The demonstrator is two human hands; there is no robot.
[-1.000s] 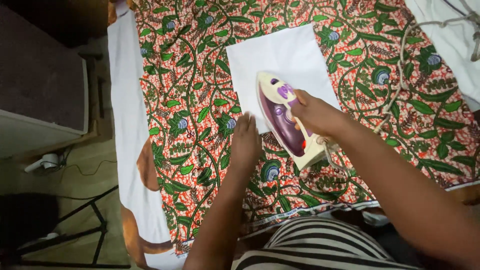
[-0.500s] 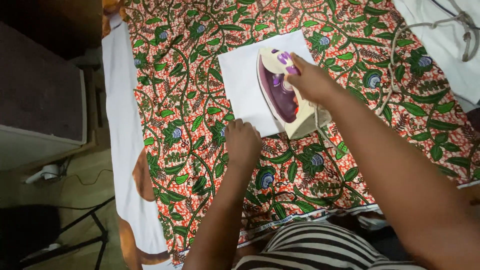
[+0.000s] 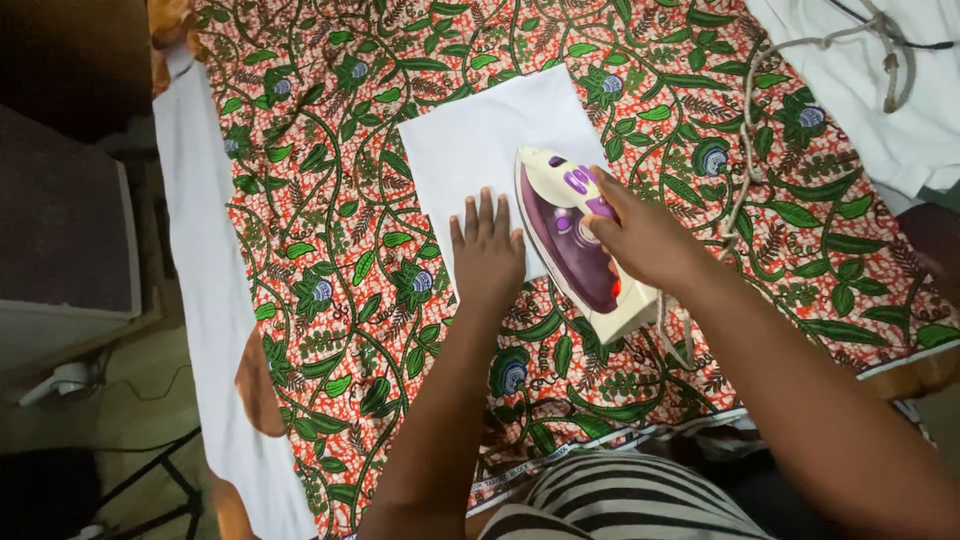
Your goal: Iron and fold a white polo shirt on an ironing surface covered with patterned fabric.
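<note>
At the middle of the bench, the right hand (image 3: 640,235) is clamped around the handle of a cream and purple iron (image 3: 580,240), fingers wrapped over the top, the nose pointing toward eleven o'clock. Half a second ago the iron sat higher on the white cloth piece (image 3: 480,150); now it has been drawn back toward five o'clock, so its heel hangs off the white piece onto the patterned fabric (image 3: 330,250) while its nose still rests on the white. The stroke seems to be a pull across the right side of the white piece, which looks smooth where the iron has passed.

Just beside the iron at nine o'clock, the left hand (image 3: 487,255) lies flat, fingers spread slightly apart and gripping nothing. It has moved up from the patterned fabric onto the lower edge of the white piece since a second ago, and now pins that edge, close to the iron's side but not touching it. I judge this steadies the piece against the drag of the iron.

Outward, the red and green leaf-print fabric covers the bench, with a white under-cloth (image 3: 200,300) showing along its nine o'clock edge. The iron's cord (image 3: 745,170) trails away toward one o'clock, looping near another white garment (image 3: 880,110) at the far corner. A striped garment (image 3: 620,505) on the person shows at six o'clock.
</note>
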